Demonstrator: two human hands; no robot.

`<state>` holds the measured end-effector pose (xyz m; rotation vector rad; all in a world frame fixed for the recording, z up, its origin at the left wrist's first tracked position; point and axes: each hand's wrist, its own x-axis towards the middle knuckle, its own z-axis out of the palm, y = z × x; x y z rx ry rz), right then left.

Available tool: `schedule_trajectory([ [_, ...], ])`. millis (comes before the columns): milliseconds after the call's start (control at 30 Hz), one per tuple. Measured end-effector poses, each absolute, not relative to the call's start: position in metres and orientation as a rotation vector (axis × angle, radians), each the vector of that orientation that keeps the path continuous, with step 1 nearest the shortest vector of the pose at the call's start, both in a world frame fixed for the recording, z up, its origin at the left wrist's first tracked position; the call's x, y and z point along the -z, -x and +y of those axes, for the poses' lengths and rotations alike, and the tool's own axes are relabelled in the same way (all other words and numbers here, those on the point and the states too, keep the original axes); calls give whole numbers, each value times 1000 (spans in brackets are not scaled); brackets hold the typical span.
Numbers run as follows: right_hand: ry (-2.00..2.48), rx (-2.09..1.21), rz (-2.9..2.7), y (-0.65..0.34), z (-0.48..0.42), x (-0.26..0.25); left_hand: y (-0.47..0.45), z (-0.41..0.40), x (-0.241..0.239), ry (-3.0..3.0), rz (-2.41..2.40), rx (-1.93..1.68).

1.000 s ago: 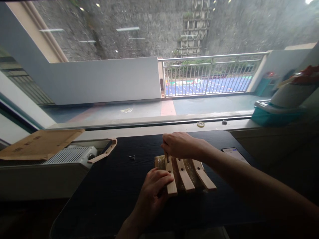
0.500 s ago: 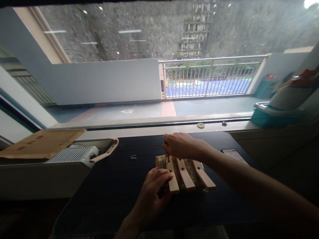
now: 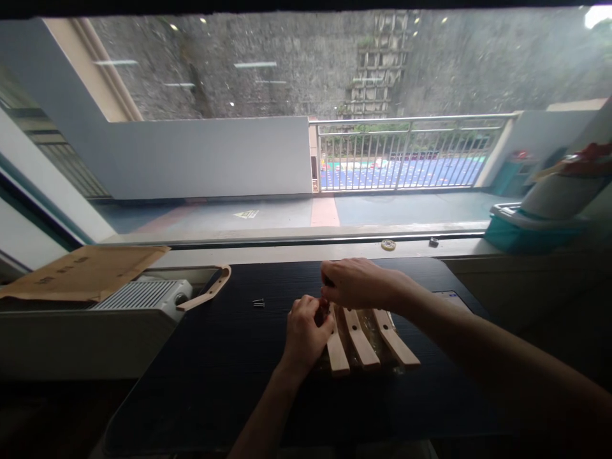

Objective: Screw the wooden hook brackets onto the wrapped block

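Three bent wooden pieces with drilled holes, a left one, a middle one and a right one, lie side by side on a brown, tape-wrapped bundle. My right hand is closed in a fist above the left piece's upper end, round what looks like a screwdriver; only a bit of its dark handle shows. Just below it, my left hand has its fingers curled and pinched at the same upper end. What the left fingertips hold is hidden.
A few screws lie on the dark table. Another bent wooden piece rests at the table's left edge beside a radiator and brown envelope. A phone lies behind my right forearm. A tape roll sits on the sill.
My left hand has moved up from the side of the left wooden piece to its upper end, fingers now pinched below my right fist. The view has shifted slightly.
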<state>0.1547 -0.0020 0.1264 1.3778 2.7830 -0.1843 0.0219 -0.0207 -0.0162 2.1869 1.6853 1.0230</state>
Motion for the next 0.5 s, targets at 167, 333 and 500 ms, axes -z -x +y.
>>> schedule_trajectory([
  [167, -1203, 139, 2767, -165, 4, -134, -20, -23, 21, -2169, 1653, -1065],
  [333, -1159, 212, 2690, -162, 0, -136, -19, -22, 22, -2114, 1635, -1092],
  [500, -1186, 214, 2706, -158, 6, -136, -20, -21, 21, -2120, 1609, -1083],
])
